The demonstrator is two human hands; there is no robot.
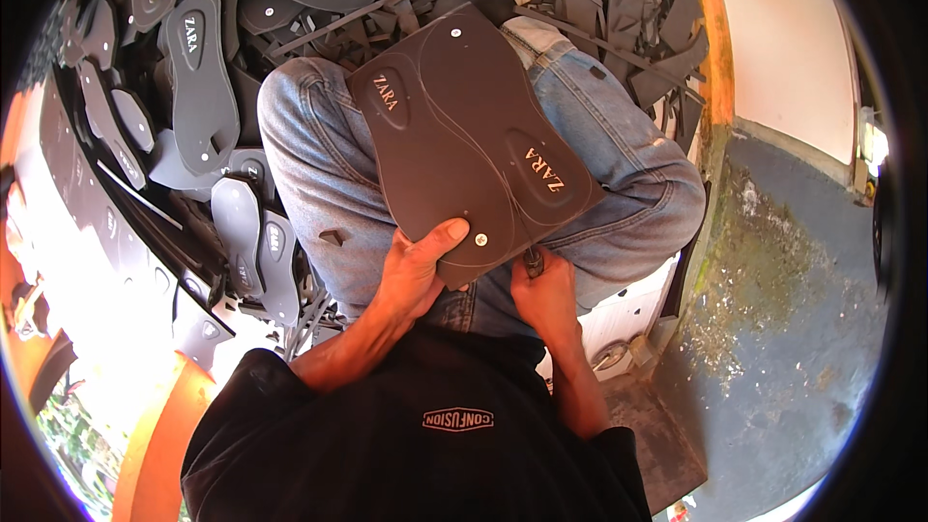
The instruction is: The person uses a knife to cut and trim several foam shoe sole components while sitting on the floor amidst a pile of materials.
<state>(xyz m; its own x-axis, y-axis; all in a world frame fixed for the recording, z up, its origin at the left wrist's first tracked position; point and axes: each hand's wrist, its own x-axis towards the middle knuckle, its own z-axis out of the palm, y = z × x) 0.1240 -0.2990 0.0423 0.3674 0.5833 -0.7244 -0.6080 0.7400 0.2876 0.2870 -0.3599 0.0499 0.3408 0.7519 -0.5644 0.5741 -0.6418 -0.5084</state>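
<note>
Here, in the head view, the person sits with knees in faded blue denim jeans and a dark grey rectangular foam sheet resting across the lap, tilted so one corner points away. Two sole outlines are marked on the sheet, lying head to toe, each with a printed oval patch and small pale dots.

The left hand grasps the near corner of the sheet, thumb pressed on top and fingers under it. The right hand is clenched around a small dark cutting tool whose tip meets the near edge of the sheet, just right of the left thumb.

As for progress, both outlines still appear whole inside the sheet; whether a cut has opened at the near edge cannot be told, so the cutting seems to be at its start, with nearly the full contour of both soles left.

To the left and far left lies a heap of grey foam sole cut-outs, already shaped, some overlapping. At the far side, black foam offcut strips pile up beyond the knees. On the right is a stained bluish concrete floor, with an orange post rising beside it.
</note>
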